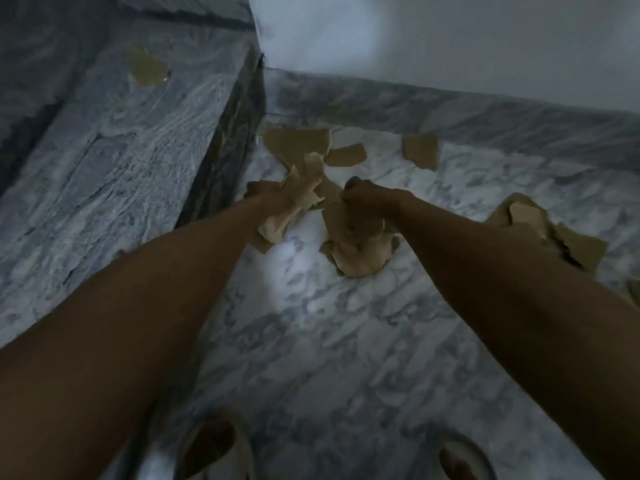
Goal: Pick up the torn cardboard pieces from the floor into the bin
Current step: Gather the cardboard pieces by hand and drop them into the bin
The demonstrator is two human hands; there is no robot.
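Both arms reach down over a marble floor [311, 341] strewn with torn brown cardboard. My left hand [268, 199] grips a bunch of torn cardboard pieces [301, 188] that stick out above and below the fist. My right hand [367, 202] grips another bunch of cardboard [356, 251], which hangs below it. Loose pieces lie on the floor near the far wall: a large one [298, 143], a smaller one [346, 155], one at the skirting [420, 150], and a pile to the right [554, 237]. No bin is in view.
A raised marble step [121, 161] runs along the left, with one cardboard scrap [147, 69] on top. A white wall [450, 39] and grey skirting close off the far side. My sandalled feet [211, 448] stand at the bottom edge.
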